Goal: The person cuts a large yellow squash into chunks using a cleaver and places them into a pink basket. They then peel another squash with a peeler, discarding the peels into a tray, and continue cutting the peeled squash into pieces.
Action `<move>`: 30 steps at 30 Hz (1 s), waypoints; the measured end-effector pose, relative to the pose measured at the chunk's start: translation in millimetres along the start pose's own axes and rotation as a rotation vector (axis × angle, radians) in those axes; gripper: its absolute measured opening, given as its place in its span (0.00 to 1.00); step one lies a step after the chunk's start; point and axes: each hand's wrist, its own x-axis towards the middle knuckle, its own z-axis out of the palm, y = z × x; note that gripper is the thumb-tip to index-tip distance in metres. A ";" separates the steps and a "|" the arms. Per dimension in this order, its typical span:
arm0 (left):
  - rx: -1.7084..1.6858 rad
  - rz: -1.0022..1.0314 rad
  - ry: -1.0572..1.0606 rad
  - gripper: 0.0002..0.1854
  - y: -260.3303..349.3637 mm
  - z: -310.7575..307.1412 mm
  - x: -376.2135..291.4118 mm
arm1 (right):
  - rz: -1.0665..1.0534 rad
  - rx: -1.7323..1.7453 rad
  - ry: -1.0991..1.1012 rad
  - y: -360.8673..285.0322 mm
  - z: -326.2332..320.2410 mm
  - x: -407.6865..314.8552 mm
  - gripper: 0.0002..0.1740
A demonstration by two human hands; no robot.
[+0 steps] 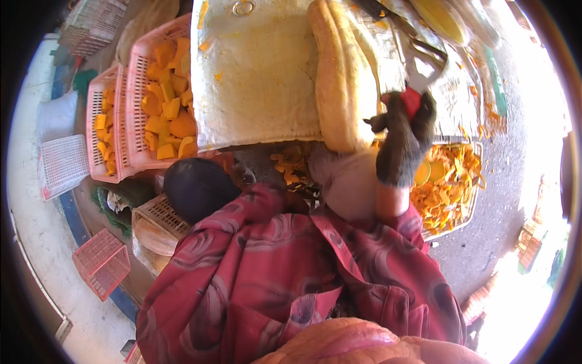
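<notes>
In my gloved right hand [404,132] is the red handle of a wide-headed peeler [420,77], its metal head pointing away from me. Just left of that hand, a long pale squash [341,77] lies lengthwise on a worn, light-coloured work surface [259,91], its near end at the front edge. My left sleeve [261,200] reaches into the shadow below this edge, and the left hand cannot be made out there. A dark-bladed knife [386,16] lies beyond the peeler, close to a yellowish squash [441,20].
Pink plastic crates [136,159] of cut orange squash stand at the left. Peelings fill a pale crate [475,200] at the lower right. A dark rounded object [198,189] is near my left arm. A white basket [63,161] and an upturned pink basket [102,264] are further left.
</notes>
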 end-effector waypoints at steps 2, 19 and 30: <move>0.043 0.093 0.000 0.19 4.1 -0.1 -10.5 | 0.008 0.005 -0.078 -5.8 -4.7 -3.5 0.30; 0.529 0.282 0.345 0.15 171.1 -158.6 -140.8 | 0.218 0.782 -0.604 14.0 0.1 -21.4 0.22; -0.002 0.279 0.743 0.16 202.8 -265.0 -113.6 | 0.347 -0.233 -0.329 26.4 -56.8 7.6 0.29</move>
